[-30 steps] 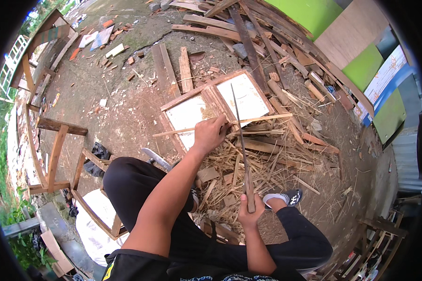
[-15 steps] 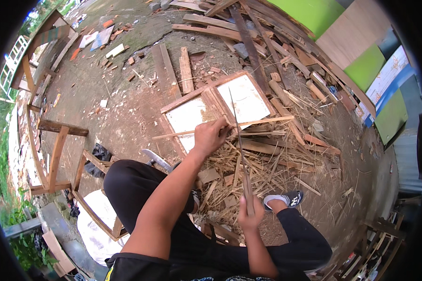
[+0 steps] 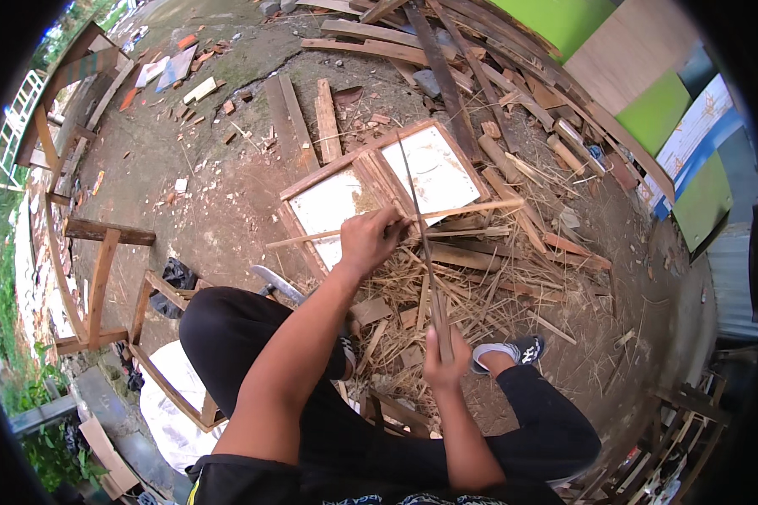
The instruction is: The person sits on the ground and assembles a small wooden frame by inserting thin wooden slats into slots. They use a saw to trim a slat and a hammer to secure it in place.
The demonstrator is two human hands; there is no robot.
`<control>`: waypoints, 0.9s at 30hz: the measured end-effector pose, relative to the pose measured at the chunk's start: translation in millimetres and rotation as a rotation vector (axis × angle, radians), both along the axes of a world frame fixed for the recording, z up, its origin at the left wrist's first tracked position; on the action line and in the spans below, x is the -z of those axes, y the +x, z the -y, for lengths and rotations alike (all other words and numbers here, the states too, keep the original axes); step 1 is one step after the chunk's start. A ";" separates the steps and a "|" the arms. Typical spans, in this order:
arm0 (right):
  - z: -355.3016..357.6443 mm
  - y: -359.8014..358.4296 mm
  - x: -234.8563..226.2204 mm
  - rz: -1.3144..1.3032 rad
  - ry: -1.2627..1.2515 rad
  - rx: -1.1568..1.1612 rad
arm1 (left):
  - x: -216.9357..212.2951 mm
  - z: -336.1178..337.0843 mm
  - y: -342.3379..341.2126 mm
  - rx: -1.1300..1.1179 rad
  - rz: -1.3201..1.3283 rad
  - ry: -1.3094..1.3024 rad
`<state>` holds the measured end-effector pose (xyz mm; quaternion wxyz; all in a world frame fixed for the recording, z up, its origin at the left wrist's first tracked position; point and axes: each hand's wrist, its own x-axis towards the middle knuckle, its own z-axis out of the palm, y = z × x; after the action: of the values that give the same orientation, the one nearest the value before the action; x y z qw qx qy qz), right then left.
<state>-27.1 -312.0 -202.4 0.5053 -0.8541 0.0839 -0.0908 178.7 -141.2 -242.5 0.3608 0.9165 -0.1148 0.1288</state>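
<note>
My left hand (image 3: 369, 242) is closed around a thin, pale wooden strip (image 3: 480, 207), which sticks out on both sides. In my right hand (image 3: 446, 360) is the wooden handle of a long, narrow-looking blade (image 3: 410, 181), seen nearly edge-on, so its exact kind cannot be told. The blade points away from me and crosses the strip just right of my left fingers; whether they touch is unclear. Below both lies a wooden frame (image 3: 381, 178) with two white panels (image 3: 434, 168). A broad knife (image 3: 280, 284) with a dark handle rests beside my left knee.
Shavings and split sticks (image 3: 463, 307) heap up between my feet. Long boards (image 3: 370, 50) are piled at the far side. A wooden chair-like frame (image 3: 109, 286) stands at left, near a black plastic bag (image 3: 175, 282) and a white sack (image 3: 173, 408). Green panels (image 3: 655, 118) lean at right.
The blade and my right hand have slid a little away from me across the strip. My left hand keeps its hold, and the whole view has shifted slightly.
</note>
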 end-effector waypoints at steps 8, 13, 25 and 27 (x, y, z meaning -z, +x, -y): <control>9.5 -116.1 -26.9 -0.078 -0.065 0.049 | 0.9 -1.5 0.7 -0.030 0.093 -0.035; 2.7 -10.6 -24.8 -0.005 0.028 0.031 | 3.6 -1.7 2.7 -0.010 -0.025 0.012; -1.5 -39.6 -25.3 -0.041 0.008 0.036 | 0.5 -6.7 1.7 -0.001 0.004 0.016; -0.3 -0.5 -16.9 -0.086 0.036 0.003 | 3.3 -0.9 -1.7 0.002 -0.006 0.056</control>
<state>-27.6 -311.7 -185.5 0.5162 -0.8479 0.1085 -0.0535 177.0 -140.3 -245.8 0.3357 0.9264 -0.1183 0.1226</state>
